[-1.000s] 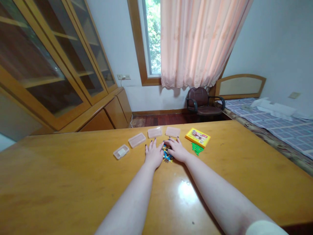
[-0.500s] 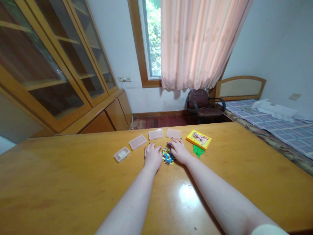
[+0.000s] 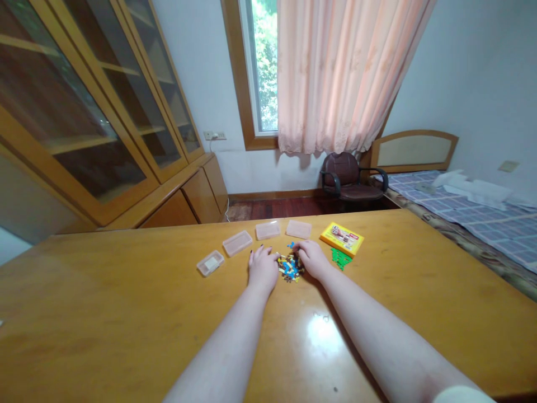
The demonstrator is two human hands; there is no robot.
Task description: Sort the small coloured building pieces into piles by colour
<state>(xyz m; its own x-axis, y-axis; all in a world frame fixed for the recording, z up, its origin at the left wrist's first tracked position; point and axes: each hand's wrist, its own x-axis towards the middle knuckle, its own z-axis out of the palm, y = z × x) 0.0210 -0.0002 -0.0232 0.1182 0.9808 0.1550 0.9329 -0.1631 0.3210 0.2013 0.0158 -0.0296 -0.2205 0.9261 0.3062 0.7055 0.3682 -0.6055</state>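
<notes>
A heap of small building bricks in blue, yellow, white and dark colours lies on the table between my hands. My left hand rests palm down at the heap's left side, its fingers apart and nothing held. On the other side, my right hand has its fingers curled down at the heap's right edge; whatever they pinch is hidden from me. A few blue bricks sit just beyond the heap, by the right fingertips. To the right of that hand is a cluster of green bricks.
A yellow box with a printed picture lies behind the green bricks. Several clear plastic boxes form an arc behind the heap; the leftmost box contains something white. A chair stands past the table's far edge.
My right hand has drawn back slightly and its fingers have curled in toward the heap. The blue bricks under its fingers now show. My left hand has hardly moved.
</notes>
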